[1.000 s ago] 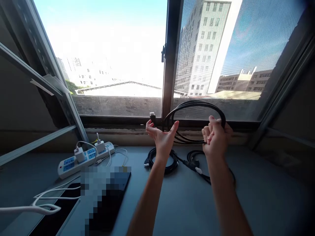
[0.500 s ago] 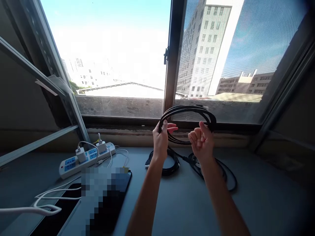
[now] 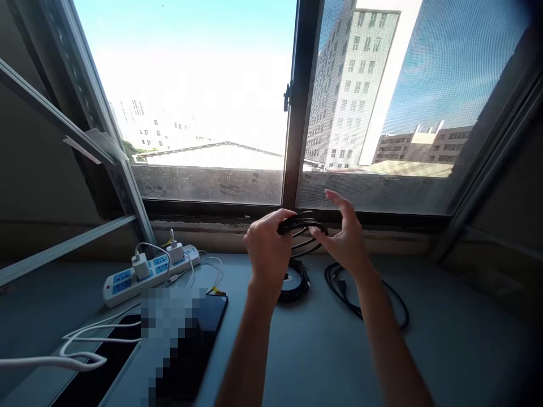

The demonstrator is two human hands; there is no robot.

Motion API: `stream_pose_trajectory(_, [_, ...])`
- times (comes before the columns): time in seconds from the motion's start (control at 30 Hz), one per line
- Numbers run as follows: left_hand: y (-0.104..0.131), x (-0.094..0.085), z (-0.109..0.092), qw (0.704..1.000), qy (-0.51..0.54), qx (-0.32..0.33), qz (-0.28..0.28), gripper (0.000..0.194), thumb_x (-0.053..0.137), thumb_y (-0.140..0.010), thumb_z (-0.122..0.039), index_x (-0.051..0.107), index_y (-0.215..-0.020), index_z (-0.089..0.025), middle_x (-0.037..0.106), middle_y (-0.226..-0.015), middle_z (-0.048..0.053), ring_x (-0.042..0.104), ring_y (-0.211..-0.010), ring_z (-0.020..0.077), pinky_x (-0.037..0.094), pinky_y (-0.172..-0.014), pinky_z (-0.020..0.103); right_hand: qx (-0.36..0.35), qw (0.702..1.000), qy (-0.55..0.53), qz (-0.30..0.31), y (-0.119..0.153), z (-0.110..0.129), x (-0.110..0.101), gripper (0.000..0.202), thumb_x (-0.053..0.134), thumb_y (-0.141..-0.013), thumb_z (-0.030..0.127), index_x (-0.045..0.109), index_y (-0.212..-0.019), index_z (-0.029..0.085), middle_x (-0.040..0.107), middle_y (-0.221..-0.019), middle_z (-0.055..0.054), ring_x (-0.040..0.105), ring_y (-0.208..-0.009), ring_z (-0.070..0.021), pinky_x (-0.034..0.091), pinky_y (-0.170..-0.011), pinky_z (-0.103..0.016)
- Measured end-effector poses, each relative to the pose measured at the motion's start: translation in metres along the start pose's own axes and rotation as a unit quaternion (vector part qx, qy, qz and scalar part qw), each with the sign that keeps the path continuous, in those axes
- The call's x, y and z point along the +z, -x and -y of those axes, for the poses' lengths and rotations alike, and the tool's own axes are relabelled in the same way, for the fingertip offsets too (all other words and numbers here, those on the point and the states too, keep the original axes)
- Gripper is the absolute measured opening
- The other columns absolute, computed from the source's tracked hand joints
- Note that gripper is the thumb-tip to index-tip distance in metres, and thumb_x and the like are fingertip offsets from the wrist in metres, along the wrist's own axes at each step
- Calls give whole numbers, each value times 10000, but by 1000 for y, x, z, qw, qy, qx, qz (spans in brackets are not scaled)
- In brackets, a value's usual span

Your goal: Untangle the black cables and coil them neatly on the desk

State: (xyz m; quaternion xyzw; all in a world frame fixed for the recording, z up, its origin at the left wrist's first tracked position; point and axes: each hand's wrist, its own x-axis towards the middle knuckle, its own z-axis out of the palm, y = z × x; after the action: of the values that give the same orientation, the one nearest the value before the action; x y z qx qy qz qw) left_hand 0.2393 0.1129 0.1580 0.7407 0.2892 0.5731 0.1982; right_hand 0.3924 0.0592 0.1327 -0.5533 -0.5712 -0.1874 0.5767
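A coiled black cable [image 3: 303,223] is held up in front of the window sill, its loops bunched together. My left hand [image 3: 270,240] is wrapped round the left side of the coil. At the coil's right side is my right hand [image 3: 345,237], its fingers spread and raised, with the thumb against or close to the loops. Beneath the held coil, a second black coil [image 3: 297,288] lies on the table. To its right rests another loosely looped black cable [image 3: 401,302], partly hidden by my right forearm.
On the left of the grey table [image 3: 314,350], a white power strip [image 3: 155,271] holds two white chargers. White cables [image 3: 85,362] and a dark flat device [image 3: 214,314] lie nearer, partly pixelated. A metal frame [image 3: 131,192] stands at the left.
The held coil has gone from a wide loop to a smaller bunch nearer my left hand. My right hand has moved slightly left and its curled fingers have opened upward.
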Motion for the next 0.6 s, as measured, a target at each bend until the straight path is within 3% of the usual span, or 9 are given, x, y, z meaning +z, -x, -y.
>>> stream_pose_trajectory(0.07, [3,-2,-3,996,-56,63,14,273,534,-707,-72,713,-768,-269,691,-722,-22,604,-677,162,334,-576,250,-40,997,-25,53,1,13,1,440,628,-757,267,548,-1190,257,550,-1240,-54,489,-1167,-231,380,-988,-372])
stream_pose_trajectory(0.13, [5,-3,-4,989,-78,125,25,260,531,-746,-91,715,-763,-274,693,-737,-17,613,-693,161,323,-570,249,-32,993,-67,89,2,23,4,170,556,-819,247,637,-966,219,657,-971,-29,606,-934,-189,461,-813,-288])
stream_pose_trajectory(0.2, [5,-3,-5,983,-70,169,23,234,520,-807,-149,710,-742,-267,683,-705,-12,612,-685,149,328,-574,245,1,991,-91,100,4,28,8,218,482,-874,264,613,-717,189,625,-650,3,602,-638,-134,449,-617,-234])
stream_pose_trajectory(0.27, [4,-3,-5,982,-46,186,10,225,512,-835,-186,699,-730,-254,672,-686,-10,604,-683,137,349,-602,239,42,990,-101,90,6,29,10,342,463,-893,314,542,-588,180,534,-489,25,519,-459,-97,392,-495,-216])
stream_pose_trajectory(0.33, [2,-3,-4,987,-13,159,-16,197,513,-838,-193,692,-776,-247,639,-641,-14,572,-634,120,360,-606,230,80,988,-121,52,6,27,11,375,498,-876,363,510,-549,179,502,-454,34,467,-386,-77,375,-452,-213])
stream_pose_trajectory(0.47, [-4,-1,-1,992,118,31,-27,154,563,-807,-239,647,-935,-225,492,-492,-60,442,-460,86,328,-496,213,143,960,-235,-54,3,22,6,409,541,-836,452,488,-525,192,397,-365,72,357,-302,-57,478,-522,-252])
stream_pose_trajectory(0.53, [-7,3,2,978,207,-15,16,98,579,-787,-273,631,-785,-190,476,-457,-59,449,-433,80,330,-465,206,157,944,-283,-68,0,20,3,409,548,-822,483,495,-536,196,382,-353,78,361,-308,-61,515,-576,-283])
stream_pose_trajectory(0.6, [-9,8,5,955,285,-65,52,271,571,-786,-329,537,-567,-175,451,-405,-49,446,-382,75,314,-419,205,181,942,-277,-50,-2,18,0,400,550,-813,505,533,-566,190,469,-407,48,461,-373,-85,526,-612,-293])
